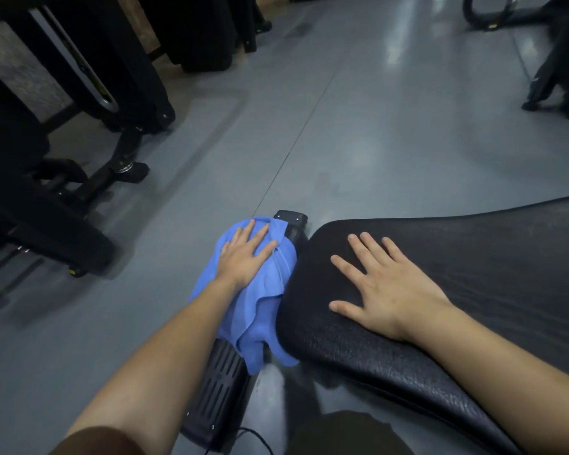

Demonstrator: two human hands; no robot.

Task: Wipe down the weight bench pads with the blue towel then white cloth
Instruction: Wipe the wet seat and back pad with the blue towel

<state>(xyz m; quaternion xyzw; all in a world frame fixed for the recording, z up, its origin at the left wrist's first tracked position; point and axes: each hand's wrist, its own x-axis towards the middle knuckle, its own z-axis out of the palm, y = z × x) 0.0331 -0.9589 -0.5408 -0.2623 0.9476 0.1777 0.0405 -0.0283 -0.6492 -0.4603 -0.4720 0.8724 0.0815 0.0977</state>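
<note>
Hands, two: left hand (243,254) on one blue towel (260,310).

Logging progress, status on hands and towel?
Left hand flat on blue towel, beside pad. Right hand flat on black pad. Nothing blocking.

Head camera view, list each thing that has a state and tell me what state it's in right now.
Blue towel: crumpled, draped over a black part beside the pad, under the left hand.
Left hand: flat on the towel, fingers straight and spread.
Right hand: flat on the pad, fingers spread, holding nothing.
Bench pad: bare where visible, no towel on its top.
White cloth: not in view.
</note>
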